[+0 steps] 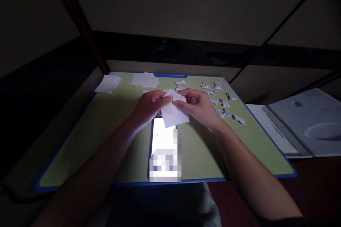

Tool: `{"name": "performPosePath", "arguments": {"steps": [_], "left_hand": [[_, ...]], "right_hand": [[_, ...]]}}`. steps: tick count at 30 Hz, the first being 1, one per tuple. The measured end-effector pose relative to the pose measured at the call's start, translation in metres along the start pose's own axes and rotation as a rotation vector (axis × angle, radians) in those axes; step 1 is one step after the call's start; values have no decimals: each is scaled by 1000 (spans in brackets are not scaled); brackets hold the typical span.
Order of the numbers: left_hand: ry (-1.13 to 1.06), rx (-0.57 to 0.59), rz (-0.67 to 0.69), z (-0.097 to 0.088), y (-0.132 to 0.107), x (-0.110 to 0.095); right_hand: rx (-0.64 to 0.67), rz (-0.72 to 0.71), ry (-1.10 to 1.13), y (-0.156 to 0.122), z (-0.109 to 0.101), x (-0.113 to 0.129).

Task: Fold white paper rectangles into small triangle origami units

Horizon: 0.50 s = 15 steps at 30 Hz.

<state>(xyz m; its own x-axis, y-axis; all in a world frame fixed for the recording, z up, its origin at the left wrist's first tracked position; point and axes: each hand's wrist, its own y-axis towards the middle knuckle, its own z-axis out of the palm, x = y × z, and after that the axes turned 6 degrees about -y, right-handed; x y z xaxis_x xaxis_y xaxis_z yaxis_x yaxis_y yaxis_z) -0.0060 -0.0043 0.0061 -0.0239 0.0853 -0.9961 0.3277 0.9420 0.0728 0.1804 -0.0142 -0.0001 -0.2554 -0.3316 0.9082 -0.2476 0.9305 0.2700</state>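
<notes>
The thin, partly folded paper sheet at the centre is plain white. The flat rectangular tabletop is pale green with faint grain, bordered by a blue rim. At far left, the loose paper stack is white. On the right, small folded paper shapes show white and dark grey. The slim rectangular phone glows white, its near part a grey-blue mosaic.

The held white paper is hiding some fingers of the left hand and right hand and overlapping the phone, which is blurring into blocks lower down; the grey panel is running past the right edge
</notes>
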Motion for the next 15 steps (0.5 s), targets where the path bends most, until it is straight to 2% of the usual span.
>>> {"name": "performPosePath", "arguments": {"steps": [10,15], "left_hand": [[6,14,-7,-2,0,0],[70,8,21,-1,-1,-2]], "right_hand": [[34,114,64,1,-2,5],[40,104,54,1,-2,3]]}}
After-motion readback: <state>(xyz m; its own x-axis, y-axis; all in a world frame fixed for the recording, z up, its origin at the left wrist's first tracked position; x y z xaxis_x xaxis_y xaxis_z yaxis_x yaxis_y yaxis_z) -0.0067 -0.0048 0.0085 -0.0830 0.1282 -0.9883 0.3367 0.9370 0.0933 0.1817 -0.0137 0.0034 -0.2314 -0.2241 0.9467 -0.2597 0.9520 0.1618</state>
